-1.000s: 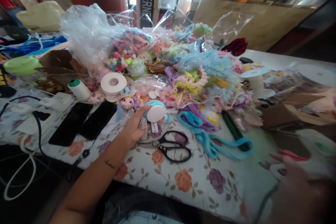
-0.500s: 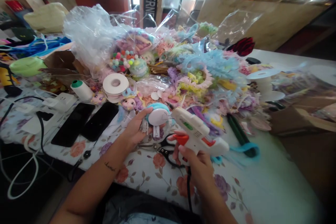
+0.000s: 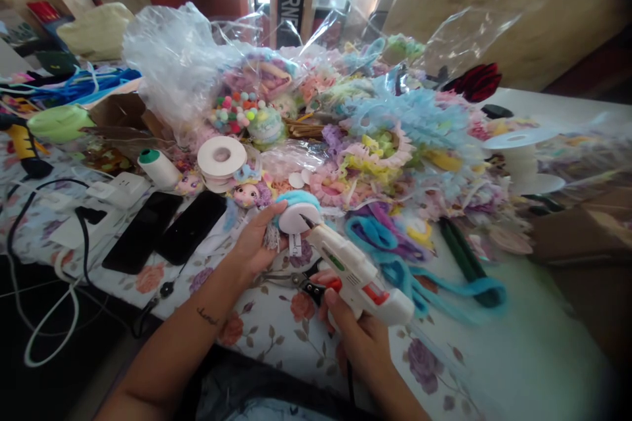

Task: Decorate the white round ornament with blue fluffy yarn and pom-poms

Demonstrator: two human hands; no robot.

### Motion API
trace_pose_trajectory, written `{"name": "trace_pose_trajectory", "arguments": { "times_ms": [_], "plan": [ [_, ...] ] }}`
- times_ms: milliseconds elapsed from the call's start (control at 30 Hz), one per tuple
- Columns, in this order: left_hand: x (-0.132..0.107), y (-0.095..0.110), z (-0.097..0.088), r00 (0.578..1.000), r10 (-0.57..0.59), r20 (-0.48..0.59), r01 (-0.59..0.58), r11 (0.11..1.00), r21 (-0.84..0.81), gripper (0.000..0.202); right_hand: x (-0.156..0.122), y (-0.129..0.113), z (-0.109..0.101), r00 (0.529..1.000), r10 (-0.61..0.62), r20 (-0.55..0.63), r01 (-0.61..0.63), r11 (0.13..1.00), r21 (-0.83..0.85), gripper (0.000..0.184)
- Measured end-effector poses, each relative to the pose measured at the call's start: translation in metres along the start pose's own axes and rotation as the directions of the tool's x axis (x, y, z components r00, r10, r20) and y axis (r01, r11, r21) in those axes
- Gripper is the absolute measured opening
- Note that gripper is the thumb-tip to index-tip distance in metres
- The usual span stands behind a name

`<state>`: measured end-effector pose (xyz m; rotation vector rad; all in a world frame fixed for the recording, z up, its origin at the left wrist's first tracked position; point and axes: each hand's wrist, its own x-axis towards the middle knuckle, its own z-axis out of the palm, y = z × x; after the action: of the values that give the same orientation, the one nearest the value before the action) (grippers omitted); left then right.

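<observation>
My left hand (image 3: 259, 240) is closed on a small round craft piece with a white disc face (image 3: 297, 218), a fuzzy light-blue edge, a grey tassel and a small white tag. In my right hand (image 3: 353, 325) is a white hot glue gun (image 3: 350, 266) with a red trigger, my fingers wrapped round its handle. Its dark nozzle tip lies over the white disc; whether it touches cannot be made out. Beneath the gun lie scissors (image 3: 284, 278) with black handles, partly hidden. Blue fuzzy strips (image 3: 461, 284) curl to the right of the gun.
Two black phones (image 3: 143, 233) lie left, beside a white power strip (image 3: 81, 227) with cables. A white ribbon spool (image 3: 222, 159) and thread cone (image 3: 158, 169) stand behind. A heap of pastel lace trims (image 3: 405, 112) fills the back, and a cardboard box (image 3: 582, 230) stands right.
The glue gun has moved left and tilted, bringing its nozzle from the disc's right edge to over its face. More blue strip shows at the right. The view has shifted slightly.
</observation>
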<state>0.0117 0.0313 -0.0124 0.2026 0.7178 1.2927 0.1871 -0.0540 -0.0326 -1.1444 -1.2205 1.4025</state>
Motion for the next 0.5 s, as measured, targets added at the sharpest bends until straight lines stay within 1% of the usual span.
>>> {"name": "trace_pose_trajectory", "arguments": {
  "times_ms": [67,133,233,333,500],
  "plan": [
    [0.000,0.000,0.000,1.000,0.005,-0.001,-0.005,1.000,0.000,0.024,-0.002,0.000,0.003,1.000,0.009,-0.008,-0.009,1.000,-0.010,0.023],
    [0.000,0.001,0.000,1.000,-0.003,-0.007,0.003,1.000,-0.016,0.019,-0.003,-0.003,0.005,0.998,0.047,-0.045,-0.047,0.999,-0.002,0.023],
    [0.000,0.000,0.000,0.999,-0.024,-0.046,0.022,0.998,-0.050,0.011,-0.003,-0.007,0.008,0.995,0.063,-0.081,-0.063,0.998,0.011,0.022],
    [0.000,0.000,0.000,0.997,-0.039,-0.060,0.035,0.997,-0.070,0.008,-0.001,-0.005,0.006,0.995,0.046,-0.092,-0.047,0.999,-0.006,0.022],
    [-0.002,0.001,0.002,0.997,-0.037,-0.073,0.029,0.994,-0.104,0.007,0.001,0.008,0.000,0.998,-0.057,-0.021,0.055,0.995,-0.077,0.024]
  ]
}}
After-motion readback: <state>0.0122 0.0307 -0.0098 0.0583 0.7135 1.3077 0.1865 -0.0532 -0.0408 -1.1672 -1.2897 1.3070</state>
